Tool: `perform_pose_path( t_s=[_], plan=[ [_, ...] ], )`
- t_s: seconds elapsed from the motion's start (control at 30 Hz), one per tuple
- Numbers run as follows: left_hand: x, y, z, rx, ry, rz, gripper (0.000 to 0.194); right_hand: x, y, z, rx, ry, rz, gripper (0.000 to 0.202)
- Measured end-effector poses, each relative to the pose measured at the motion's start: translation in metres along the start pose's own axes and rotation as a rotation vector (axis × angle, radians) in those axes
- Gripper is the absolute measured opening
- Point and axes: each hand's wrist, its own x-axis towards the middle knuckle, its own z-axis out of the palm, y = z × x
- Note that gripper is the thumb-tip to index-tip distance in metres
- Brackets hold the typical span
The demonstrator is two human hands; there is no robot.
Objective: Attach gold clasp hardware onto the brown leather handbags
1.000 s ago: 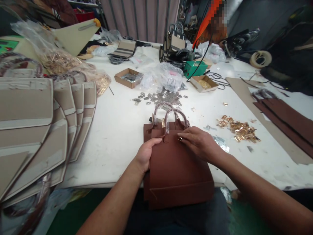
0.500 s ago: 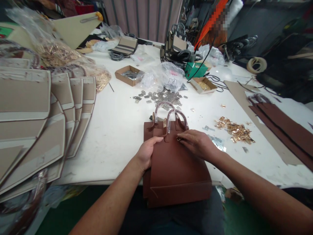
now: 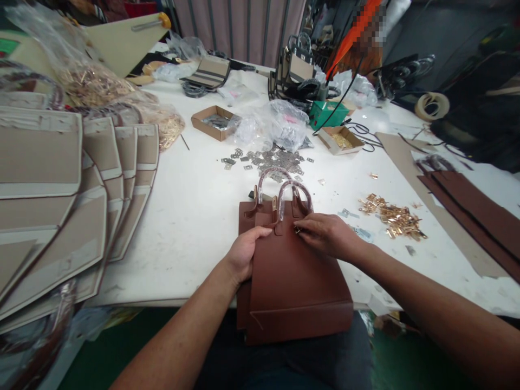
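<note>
A brown handbag (image 3: 300, 281) leans over the table's front edge onto my lap, its two plastic-wrapped handles (image 3: 284, 187) pointing away from me. My left hand (image 3: 246, 252) grips the bag's left side, thumb on the front panel and fingers hidden behind. At the upper right of that panel, my right hand (image 3: 325, 233) is closed, fingertips pinching a small gold-coloured metal fitting (image 3: 297, 229) against the brown surface. Another gold fitting (image 3: 274, 203) sits by the base of the left handle end.
Gold metal fittings (image 3: 400, 219) lie heaped to the right, silver metal plates (image 3: 276, 161) beyond the bag. Unfolded bag panels (image 3: 122, 184) are stacked at left, brown pieces (image 3: 475, 200) at right. Small cardboard boxes (image 3: 211, 123) and a green box (image 3: 328, 114) stand farther back.
Both hands stay almost where they were on the handbag. The right hand's fingers have shifted very slightly around the fitting; the camera view has moved a little.
</note>
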Motion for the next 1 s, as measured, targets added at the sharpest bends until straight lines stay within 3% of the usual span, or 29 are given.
perform_pose_path(
  t_s=[0.13,0.37,0.57,0.73,1.0],
  plan=[
    [0.0,0.0,0.002,-0.004,0.012,0.004,0.038,-0.006,-0.004,0.008,-0.042,0.053,0.039,0.03],
    [-0.002,0.0,0.006,0.017,0.081,-0.022,0.04,-0.011,-0.01,0.006,0.036,0.017,0.023,0.031],
    [-0.003,-0.001,0.005,0.009,0.069,-0.007,0.036,-0.008,-0.015,0.008,0.005,0.125,0.116,0.023],
    [-0.002,-0.001,0.005,-0.007,0.071,0.016,0.034,-0.006,-0.016,0.011,-0.07,0.055,0.125,0.02],
    [-0.003,-0.002,0.006,0.0,0.061,0.011,0.035,0.0,-0.025,0.01,-0.082,0.05,0.191,0.015]
  ],
)
